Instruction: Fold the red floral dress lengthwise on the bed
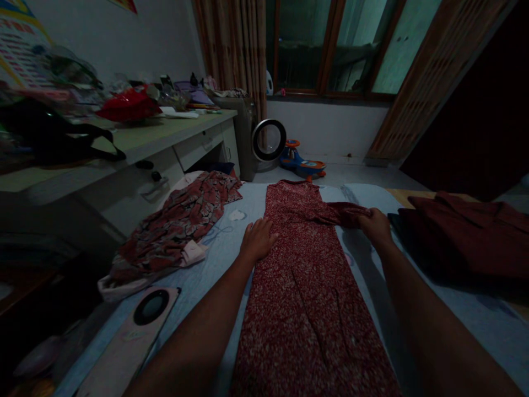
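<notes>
A long dark red speckled dress (306,286) lies lengthwise on a light blue sheet (227,242), its neckline at the far end. My left hand (258,240) rests on the dress's left edge with its fingers stretched out and the thumb apart. On the other side, my right hand (374,225) pinches the end of a sleeve and holds it out to the right, a little above the sheet. The sleeve looks bunched and twisted between the hand and the dress body. The near end of the dress runs out of view.
Left of the dress lies a crumpled patterned garment (177,220), with a pale flat object (132,336) nearer me. Folded dark red clothes (471,237) are stacked at right. Beyond stand a cluttered desk (182,135), a washing machine with its round door (268,140) ajar, and a blue-orange ride-on toy (303,162).
</notes>
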`<state>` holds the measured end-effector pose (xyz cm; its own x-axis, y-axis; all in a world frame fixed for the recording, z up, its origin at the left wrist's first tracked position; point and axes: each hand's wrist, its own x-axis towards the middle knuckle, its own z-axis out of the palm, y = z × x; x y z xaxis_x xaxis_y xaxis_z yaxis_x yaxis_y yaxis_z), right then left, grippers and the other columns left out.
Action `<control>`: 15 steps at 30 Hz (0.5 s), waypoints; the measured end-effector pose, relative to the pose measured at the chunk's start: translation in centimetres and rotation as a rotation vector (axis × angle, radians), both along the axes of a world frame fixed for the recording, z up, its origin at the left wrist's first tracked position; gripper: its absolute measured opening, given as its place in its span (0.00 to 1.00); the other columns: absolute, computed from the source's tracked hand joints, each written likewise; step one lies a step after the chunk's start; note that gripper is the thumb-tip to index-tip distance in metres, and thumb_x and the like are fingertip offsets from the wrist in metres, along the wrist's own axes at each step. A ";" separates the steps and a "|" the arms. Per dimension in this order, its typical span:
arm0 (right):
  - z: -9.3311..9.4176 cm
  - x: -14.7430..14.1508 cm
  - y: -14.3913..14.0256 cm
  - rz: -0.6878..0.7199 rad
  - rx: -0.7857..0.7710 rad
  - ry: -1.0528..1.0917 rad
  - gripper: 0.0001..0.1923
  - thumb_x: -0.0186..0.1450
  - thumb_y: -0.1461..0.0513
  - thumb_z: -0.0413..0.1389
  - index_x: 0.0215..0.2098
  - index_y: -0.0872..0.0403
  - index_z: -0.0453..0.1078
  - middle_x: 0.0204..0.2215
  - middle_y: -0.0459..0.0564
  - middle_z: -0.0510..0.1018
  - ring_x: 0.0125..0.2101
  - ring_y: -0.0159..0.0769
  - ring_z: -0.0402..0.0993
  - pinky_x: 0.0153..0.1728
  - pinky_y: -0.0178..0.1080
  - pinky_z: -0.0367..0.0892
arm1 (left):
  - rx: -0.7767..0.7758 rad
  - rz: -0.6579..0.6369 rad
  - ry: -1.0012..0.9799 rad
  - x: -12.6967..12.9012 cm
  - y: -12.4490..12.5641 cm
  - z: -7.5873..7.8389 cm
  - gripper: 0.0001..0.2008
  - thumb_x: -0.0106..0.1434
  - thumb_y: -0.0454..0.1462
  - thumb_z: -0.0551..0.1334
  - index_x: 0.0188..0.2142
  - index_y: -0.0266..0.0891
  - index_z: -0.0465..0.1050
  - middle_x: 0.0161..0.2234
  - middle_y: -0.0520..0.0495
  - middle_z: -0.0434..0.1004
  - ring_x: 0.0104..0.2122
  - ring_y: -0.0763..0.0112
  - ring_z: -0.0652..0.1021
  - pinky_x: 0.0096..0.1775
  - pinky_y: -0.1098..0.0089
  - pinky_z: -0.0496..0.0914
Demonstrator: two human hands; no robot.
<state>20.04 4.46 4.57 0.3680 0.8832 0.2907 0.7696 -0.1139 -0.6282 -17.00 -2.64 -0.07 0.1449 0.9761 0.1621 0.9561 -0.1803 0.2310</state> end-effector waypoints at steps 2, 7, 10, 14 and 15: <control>-0.3 -0.7 -1.0 -0.013 0.020 0.207 0.12 0.51 0.56 0.56 0.32 0.54 0.69 0.24 0.46 0.72 0.26 0.36 0.67 0.24 0.35 0.61 | -0.012 -0.003 -0.009 -0.1 0.0 0.0 0.26 0.72 0.48 0.50 0.65 0.42 0.60 0.68 0.41 0.59 0.68 0.55 0.58 0.66 0.49 0.52; -1.2 -2.0 -2.1 0.003 0.085 0.753 0.16 0.47 0.59 0.58 0.35 0.51 0.65 0.22 0.42 0.70 0.20 0.31 0.64 0.18 0.32 0.59 | -0.031 0.032 -0.121 -0.1 0.5 0.4 0.22 0.72 0.46 0.51 0.62 0.43 0.63 0.67 0.41 0.59 0.67 0.57 0.60 0.65 0.47 0.52; -1.9 -2.0 -2.0 0.124 0.121 0.938 0.16 0.48 0.59 0.58 0.36 0.51 0.66 0.26 0.44 0.73 0.22 0.32 0.68 0.21 0.34 0.64 | 0.013 0.072 -0.215 0.6 1.4 1.5 0.19 0.72 0.42 0.50 0.59 0.43 0.66 0.68 0.42 0.59 0.66 0.58 0.61 0.65 0.45 0.52; -2.3 -1.5 -2.3 0.300 0.130 1.041 0.15 0.52 0.55 0.58 0.37 0.51 0.68 0.32 0.49 0.78 0.30 0.38 0.74 0.29 0.39 0.72 | 0.059 -0.026 -0.267 3.0 3.6 3.6 0.16 0.71 0.38 0.50 0.54 0.43 0.70 0.65 0.44 0.64 0.65 0.61 0.63 0.64 0.49 0.54; -2.2 -1.4 -2.4 0.329 0.117 1.049 0.16 0.54 0.53 0.56 0.39 0.51 0.69 0.35 0.51 0.79 0.33 0.41 0.76 0.32 0.42 0.74 | 0.076 -0.055 -0.273 3.8 4.3 4.0 0.15 0.71 0.37 0.50 0.52 0.42 0.71 0.62 0.45 0.68 0.63 0.62 0.65 0.64 0.52 0.55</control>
